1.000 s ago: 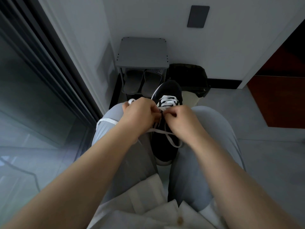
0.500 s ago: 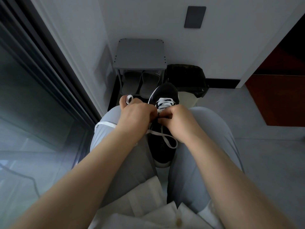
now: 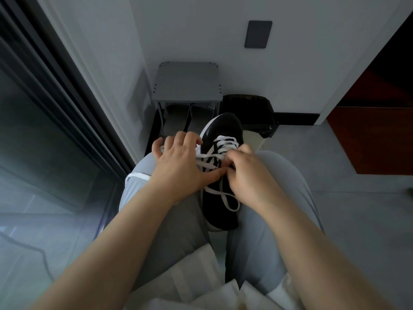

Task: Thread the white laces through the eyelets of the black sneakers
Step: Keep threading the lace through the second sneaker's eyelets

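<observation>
The black sneaker [image 3: 223, 126] lies wedged between the person's knees, toe pointing away and heel toward the lap, a placement that likely frees both hands while the thighs act as a clamp. The white lace [image 3: 225, 139] already crosses the eyelets nearest the toe, and a slack loop [image 3: 230, 202] trails over the collar toward the heel. The right hand [image 3: 243, 173] is curled tight at the right eyelet row, fingertips pinching the lace; the lace tip itself is hidden behind the fingers, so it probably sits at an eyelet, though I cannot confirm it. The left hand [image 3: 178, 166] is spread over the shoe's left side, fingers splayed and thumb stretched across to the tongue, seemingly steadying the upper and pinning the other strand out of the way. Beyond the grey trousers [image 3: 279, 175] stands a small shoe rack [image 3: 187, 81] holding slippers [image 3: 176, 121].
</observation>
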Available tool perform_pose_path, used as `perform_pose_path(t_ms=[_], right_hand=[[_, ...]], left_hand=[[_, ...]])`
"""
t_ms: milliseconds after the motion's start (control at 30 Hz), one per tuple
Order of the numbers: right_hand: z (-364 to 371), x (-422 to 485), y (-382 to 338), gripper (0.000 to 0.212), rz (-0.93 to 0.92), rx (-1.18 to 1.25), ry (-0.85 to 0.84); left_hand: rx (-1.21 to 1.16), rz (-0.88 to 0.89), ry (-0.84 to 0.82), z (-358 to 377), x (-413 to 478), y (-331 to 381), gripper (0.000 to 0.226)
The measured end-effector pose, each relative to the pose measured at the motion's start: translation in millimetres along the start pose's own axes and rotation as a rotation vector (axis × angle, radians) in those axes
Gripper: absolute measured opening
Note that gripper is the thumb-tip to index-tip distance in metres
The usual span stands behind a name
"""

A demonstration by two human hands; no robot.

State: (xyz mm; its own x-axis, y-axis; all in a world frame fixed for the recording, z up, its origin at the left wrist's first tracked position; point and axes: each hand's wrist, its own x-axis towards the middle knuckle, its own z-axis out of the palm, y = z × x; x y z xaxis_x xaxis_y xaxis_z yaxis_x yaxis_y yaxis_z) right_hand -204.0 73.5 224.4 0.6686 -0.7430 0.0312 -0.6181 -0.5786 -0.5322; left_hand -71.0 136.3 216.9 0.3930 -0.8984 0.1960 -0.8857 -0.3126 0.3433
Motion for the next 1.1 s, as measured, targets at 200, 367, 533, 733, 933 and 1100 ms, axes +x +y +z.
perform_pose_path(t_ms=[200, 367, 533, 733, 933, 1100], right_hand=[[-55, 3, 29, 0.027, 0.167, 0.515, 0.314], [-85, -2, 24, 0.024, 0.121, 1.651, 0.442], [-49, 6, 25, 0.019, 0.021, 0.119, 0.254], [-32, 5, 28, 0.034, 0.044, -0.103, 0.073], [-70, 6, 38, 0.038, 0.123, 1.162, 0.629], [-76, 2, 27, 0.044, 0.045, 1.813, 0.474]], left_hand=[[0.055, 0.007, -0.064, 2, 6, -1, 0.073], [0.09, 0.022, -0.107, 4, 4, 0, 0.065], [0.17, 0.06, -0.173, 7, 2, 3, 0.068], [0.22, 0.056, -0.148, 5, -1, 3, 0.078], [0.193, 0.037, -0.157, 4, -2, 1, 0.07], [0.206, 0.025, -0.149, 6, 0, 4, 0.081]])
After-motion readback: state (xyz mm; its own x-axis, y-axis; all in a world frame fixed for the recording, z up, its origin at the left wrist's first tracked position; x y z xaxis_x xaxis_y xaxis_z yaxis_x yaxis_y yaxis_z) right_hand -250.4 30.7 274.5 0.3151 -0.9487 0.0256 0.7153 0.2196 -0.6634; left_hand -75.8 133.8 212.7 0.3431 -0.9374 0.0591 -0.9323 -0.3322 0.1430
